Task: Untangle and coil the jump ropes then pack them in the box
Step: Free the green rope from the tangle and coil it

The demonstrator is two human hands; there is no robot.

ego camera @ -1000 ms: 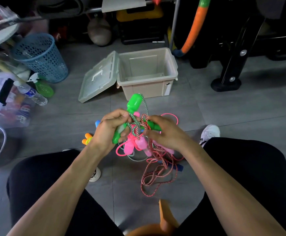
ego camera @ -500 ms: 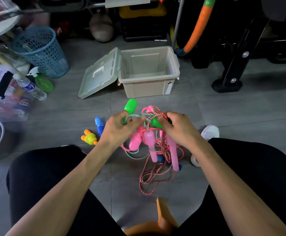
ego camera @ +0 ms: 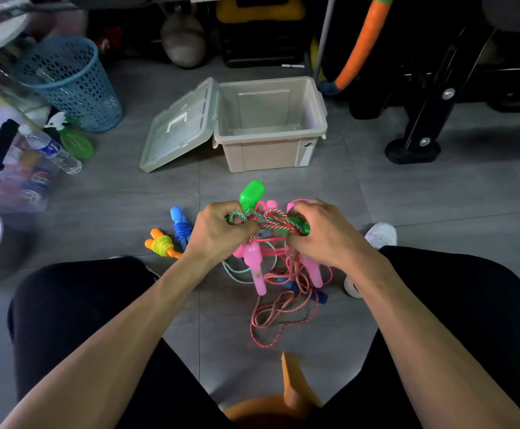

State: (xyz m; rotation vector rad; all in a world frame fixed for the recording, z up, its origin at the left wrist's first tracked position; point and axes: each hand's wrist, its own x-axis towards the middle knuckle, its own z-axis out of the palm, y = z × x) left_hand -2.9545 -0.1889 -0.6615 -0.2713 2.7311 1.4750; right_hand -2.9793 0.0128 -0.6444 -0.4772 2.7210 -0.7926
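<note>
At frame centre, both forearms reach forward from the lower corners. The left hand (ego camera: 218, 230) pinches a green-white cord, and the right hand (ego camera: 323, 230) curls around the tangled jump ropes (ego camera: 271, 243), held above the floor. The open box (ego camera: 271, 150) sits beyond, upper centre.

left grip (ego camera: 218, 230) pinches green-white cord | right grip (ego camera: 323, 230) clutches the tangle of jump ropes (ego camera: 271, 243), pink handles hanging, red-white cord trailing to floor | open box (ego camera: 271, 156) far centre, lid leaning at its left | coiled blue rope (ego camera: 179, 224) and orange rope (ego camera: 161, 244) on floor, left
</note>
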